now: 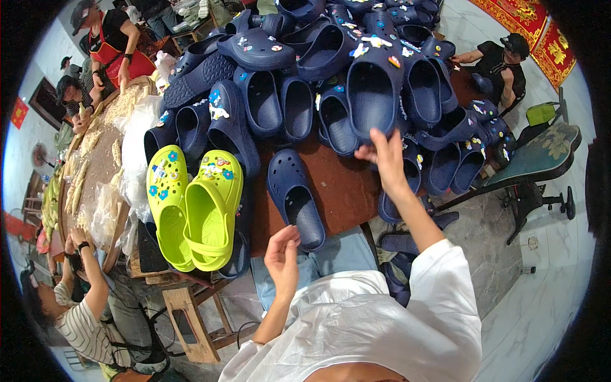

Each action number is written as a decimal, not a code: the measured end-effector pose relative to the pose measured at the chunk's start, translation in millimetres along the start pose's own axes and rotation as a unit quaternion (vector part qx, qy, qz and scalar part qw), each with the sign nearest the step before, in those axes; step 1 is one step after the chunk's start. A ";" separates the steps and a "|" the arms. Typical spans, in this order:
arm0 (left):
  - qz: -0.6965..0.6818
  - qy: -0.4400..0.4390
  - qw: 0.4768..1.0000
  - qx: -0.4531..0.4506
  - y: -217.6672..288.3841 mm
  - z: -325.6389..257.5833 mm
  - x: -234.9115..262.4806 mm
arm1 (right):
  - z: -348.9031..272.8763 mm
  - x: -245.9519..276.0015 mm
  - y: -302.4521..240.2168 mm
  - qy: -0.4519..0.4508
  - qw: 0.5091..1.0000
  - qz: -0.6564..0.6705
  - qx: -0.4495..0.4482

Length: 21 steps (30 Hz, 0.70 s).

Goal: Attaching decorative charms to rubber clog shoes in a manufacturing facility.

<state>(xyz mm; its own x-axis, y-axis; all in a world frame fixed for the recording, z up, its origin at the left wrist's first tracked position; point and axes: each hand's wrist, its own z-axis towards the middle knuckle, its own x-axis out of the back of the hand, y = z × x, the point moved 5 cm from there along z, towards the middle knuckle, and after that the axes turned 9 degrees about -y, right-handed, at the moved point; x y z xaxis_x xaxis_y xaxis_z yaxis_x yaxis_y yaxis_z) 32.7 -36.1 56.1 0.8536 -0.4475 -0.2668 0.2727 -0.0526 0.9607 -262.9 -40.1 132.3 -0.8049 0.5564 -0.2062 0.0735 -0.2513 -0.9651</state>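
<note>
With our left hand (282, 256) loosely spread by the plain shoe (296, 200) and right hand (386, 160) spread at the decorated shoe (373, 92), we should grip its heel (364, 132) without nudging neighbouring shoes (424, 94).

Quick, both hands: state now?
Left hand: open, loosely curled, beside the plain navy clog.
Right hand: open, fingers at the heel of a charm-decorated navy clog; contact unclear.

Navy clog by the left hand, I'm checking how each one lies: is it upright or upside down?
Upright: the clog shows its insole and the holed top of its toe.
</note>
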 end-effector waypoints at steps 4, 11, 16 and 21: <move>0.014 0.018 1.000 -0.003 -8.2 -6.0 20.7 | 63.7 14.2 5.6 0.051 0.998 -0.013 0.021; 0.029 -0.001 0.999 0.018 -25.3 -8.0 23.0 | 112.9 19.0 21.6 0.098 0.992 -0.072 -0.010; 0.029 0.011 0.999 0.032 -28.6 -10.8 22.6 | 129.2 18.3 39.2 0.084 0.993 -0.081 0.007; 0.052 0.023 0.998 0.031 -32.5 -5.3 32.2 | 126.7 30.4 38.9 0.029 0.997 -0.071 0.017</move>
<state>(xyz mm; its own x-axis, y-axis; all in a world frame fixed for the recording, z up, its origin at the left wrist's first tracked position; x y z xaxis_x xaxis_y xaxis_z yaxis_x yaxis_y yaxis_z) 53.7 -44.1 15.9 0.8954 -0.4129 -0.1669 0.1544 -0.0636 0.9860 -359.1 -133.3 108.9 -0.7705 0.6326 -0.0782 -0.0597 -0.1937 -0.9792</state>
